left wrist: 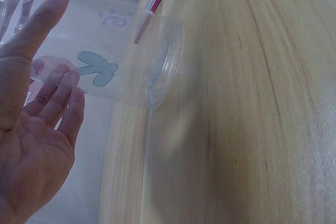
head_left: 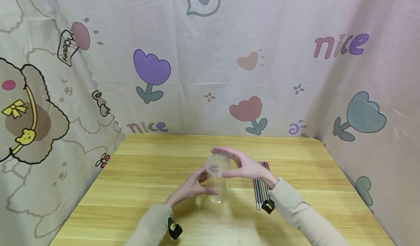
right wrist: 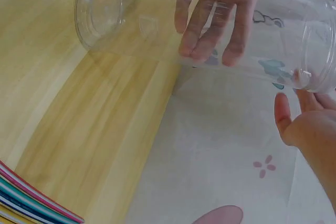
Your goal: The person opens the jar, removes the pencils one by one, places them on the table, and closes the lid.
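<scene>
A tall clear plastic jar (head_left: 218, 193) stands upright near the middle of the table, with a round clear lid (head_left: 218, 162) at its top. My left hand (head_left: 191, 186) holds the jar's body from the left, thumb on the near side and fingers behind. Through the clear wall, those left fingers (right wrist: 210, 24) show in the right wrist view. My right hand (head_left: 244, 166) grips around the lid from the right, thumb in front and fingers over the far rim. In the left wrist view the jar's base (left wrist: 167, 69) is close to the tabletop; contact is hard to tell.
A row of colored pencils (head_left: 259, 193) lies on the wooden table (head_left: 147, 166) right of the jar, partly under the right forearm. Behind the table hangs a printed curtain (head_left: 203, 56). Each wrist carries a small black camera mount (head_left: 174, 229).
</scene>
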Action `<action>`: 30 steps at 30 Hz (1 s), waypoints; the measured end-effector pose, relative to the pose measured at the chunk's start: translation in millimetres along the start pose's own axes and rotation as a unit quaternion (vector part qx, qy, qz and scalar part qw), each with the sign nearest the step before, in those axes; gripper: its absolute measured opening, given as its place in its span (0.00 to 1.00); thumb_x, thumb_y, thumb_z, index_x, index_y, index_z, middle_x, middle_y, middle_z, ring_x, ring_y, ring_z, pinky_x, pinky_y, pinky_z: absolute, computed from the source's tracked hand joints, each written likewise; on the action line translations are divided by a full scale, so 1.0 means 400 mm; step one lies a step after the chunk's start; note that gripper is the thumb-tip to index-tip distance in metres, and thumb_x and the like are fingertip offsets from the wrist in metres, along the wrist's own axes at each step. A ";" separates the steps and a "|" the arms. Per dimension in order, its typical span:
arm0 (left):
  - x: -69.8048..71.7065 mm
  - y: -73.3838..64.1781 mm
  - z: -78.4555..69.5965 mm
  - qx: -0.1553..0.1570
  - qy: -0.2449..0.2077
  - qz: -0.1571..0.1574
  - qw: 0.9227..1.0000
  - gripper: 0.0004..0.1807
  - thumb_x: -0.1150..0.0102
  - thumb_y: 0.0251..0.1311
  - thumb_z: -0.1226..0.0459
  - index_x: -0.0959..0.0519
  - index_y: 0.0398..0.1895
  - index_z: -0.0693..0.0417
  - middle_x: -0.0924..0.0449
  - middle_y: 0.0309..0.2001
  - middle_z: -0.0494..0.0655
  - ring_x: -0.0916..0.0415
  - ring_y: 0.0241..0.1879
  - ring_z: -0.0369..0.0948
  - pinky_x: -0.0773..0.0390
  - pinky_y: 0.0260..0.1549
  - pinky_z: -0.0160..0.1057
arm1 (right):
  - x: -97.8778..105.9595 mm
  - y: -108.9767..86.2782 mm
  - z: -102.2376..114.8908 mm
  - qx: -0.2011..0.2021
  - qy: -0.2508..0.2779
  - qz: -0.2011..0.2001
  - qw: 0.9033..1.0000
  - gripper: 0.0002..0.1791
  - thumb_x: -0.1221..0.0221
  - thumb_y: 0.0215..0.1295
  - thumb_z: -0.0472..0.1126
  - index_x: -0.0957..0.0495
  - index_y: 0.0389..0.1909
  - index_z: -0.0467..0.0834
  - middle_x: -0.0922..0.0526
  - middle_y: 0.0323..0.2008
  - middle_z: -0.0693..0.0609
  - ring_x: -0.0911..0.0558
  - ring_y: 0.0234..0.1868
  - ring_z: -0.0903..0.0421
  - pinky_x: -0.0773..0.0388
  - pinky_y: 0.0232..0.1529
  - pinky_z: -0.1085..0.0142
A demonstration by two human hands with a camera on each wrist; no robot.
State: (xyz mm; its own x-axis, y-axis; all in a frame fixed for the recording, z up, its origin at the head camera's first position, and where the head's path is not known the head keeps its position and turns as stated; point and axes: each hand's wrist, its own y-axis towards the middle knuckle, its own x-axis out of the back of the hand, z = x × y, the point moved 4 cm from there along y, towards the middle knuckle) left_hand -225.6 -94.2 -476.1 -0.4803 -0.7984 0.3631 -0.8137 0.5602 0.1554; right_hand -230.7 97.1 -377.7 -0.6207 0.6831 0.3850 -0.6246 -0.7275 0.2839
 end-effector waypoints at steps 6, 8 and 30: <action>0.001 -0.001 -0.002 -0.003 -0.001 0.003 1.000 0.47 0.22 0.49 0.61 0.35 0.74 0.48 0.30 0.72 0.52 0.32 0.72 0.52 0.33 0.73 0.52 | -0.004 0.004 -0.003 -0.012 -0.058 -0.045 0.997 0.43 0.29 0.57 0.36 0.35 0.73 0.46 0.26 0.70 0.46 0.29 0.69 0.48 0.29 0.68 0.52; 0.001 -0.002 -0.003 -0.004 -0.003 0.004 1.000 0.47 0.22 0.50 0.61 0.35 0.74 0.48 0.31 0.73 0.52 0.32 0.72 0.53 0.32 0.73 0.53 | -0.011 0.005 -0.002 -0.022 -0.098 -0.074 0.992 0.44 0.26 0.54 0.40 0.33 0.72 0.49 0.25 0.67 0.47 0.27 0.64 0.51 0.26 0.62 0.58; 0.001 0.000 -0.005 -0.017 -0.009 0.005 1.000 0.46 0.23 0.51 0.62 0.36 0.74 0.48 0.31 0.73 0.54 0.32 0.71 0.54 0.32 0.72 0.55 | -0.018 0.001 -0.010 -0.025 -0.125 -0.111 0.986 0.45 0.24 0.50 0.42 0.31 0.71 0.48 0.24 0.63 0.48 0.26 0.60 0.54 0.26 0.59 0.64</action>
State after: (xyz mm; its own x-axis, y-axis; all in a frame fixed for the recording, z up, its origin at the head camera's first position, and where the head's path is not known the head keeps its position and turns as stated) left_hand -224.9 -94.1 -474.3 -0.4943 -0.7963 0.3486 -0.7973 0.5751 0.1832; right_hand -228.6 92.1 -383.7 -0.3337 0.7833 0.5245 -0.7582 -0.5536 0.3444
